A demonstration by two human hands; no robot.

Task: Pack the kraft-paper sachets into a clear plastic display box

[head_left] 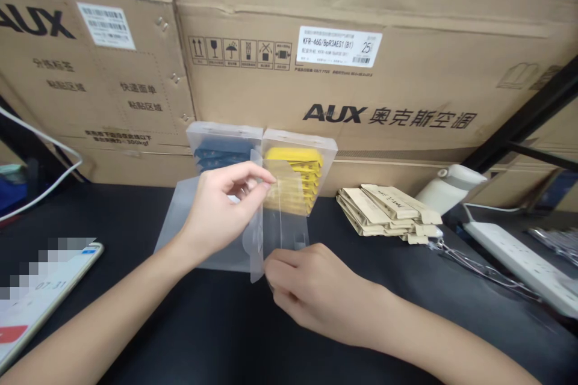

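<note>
On the black table, a flat clear plastic sleeve is held up. The left hand pinches its top edge, the right hand grips its bottom corner. Just behind stand a blue-filled box and a yellow-filled box.

A single view from the person's head looks forward and down over the desk; it sits close, so both forearms enter from the near edge; the left hand and right hand, pinching a clear plastic sheet, fill the centre; it faces the cardboard boxes walling the far side; a phone is cut off near left.
</note>
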